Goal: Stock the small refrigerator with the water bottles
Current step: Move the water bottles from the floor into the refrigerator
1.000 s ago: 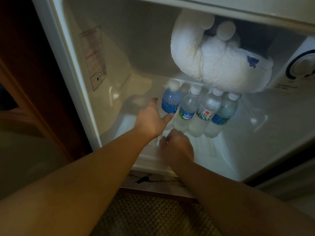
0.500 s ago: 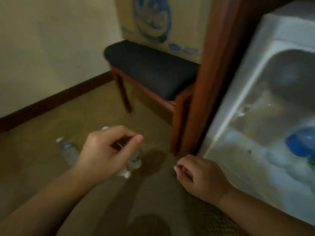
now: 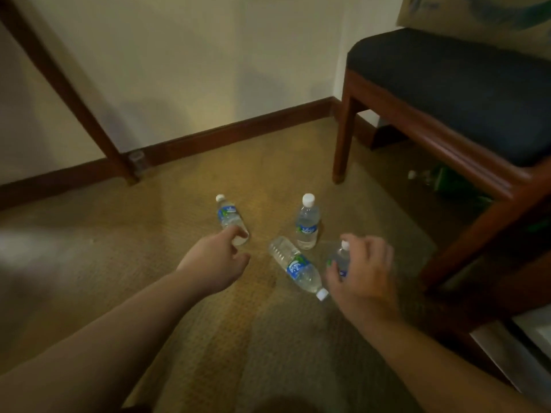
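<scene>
With the left hand (image 3: pixel 216 260) spread and empty just short of a tilted bottle (image 3: pixel 231 219), and the right hand (image 3: pixel 362 269) closing round another bottle (image 3: pixel 340 260), each should be gripped mid-body.

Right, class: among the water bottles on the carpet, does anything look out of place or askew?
One clear plastic water bottle lies tipped on its side on the tan carpet, white cap pointing towards the person. The bottle by the left hand leans, and only the middle one stands plainly upright. Nothing looks spilled.
</scene>
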Tool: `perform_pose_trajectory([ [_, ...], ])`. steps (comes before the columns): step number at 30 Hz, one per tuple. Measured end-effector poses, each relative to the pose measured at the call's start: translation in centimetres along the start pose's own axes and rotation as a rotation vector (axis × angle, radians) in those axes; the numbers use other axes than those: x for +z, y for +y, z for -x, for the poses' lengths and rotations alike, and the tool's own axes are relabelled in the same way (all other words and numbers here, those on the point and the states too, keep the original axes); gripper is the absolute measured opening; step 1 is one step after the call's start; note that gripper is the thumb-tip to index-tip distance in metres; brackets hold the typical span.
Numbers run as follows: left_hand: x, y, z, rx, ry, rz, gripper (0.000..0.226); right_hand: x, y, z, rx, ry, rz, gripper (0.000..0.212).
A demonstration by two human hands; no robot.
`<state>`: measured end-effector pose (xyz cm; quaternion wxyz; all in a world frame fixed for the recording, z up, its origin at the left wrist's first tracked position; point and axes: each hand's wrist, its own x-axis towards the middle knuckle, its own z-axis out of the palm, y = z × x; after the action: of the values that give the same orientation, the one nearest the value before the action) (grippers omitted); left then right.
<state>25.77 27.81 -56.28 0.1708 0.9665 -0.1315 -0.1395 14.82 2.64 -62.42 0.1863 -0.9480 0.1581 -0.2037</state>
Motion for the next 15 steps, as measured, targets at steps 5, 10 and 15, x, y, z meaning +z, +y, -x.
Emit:
perform_pose_trajectory([
  [5, 6.5, 5.9, -4.3, 0.466, -0.137, -0.386, 0.04, -0.8, 2.2, -2.9, 0.147, -0.321, 0.014, 0.055],
  [10, 15.5, 9.1, -5.9, 0.755, -0.197, -0.812, 0.044, -1.9, 2.3, -2.4, 0.038, -0.491, 0.023, 0.018],
  [15, 19.4, 7.1, -6.2, 0.852, -0.159, -0.949, 0.034, -4.7, 2.8, 0.3, 0.033, -0.39, -0.002, 0.012],
])
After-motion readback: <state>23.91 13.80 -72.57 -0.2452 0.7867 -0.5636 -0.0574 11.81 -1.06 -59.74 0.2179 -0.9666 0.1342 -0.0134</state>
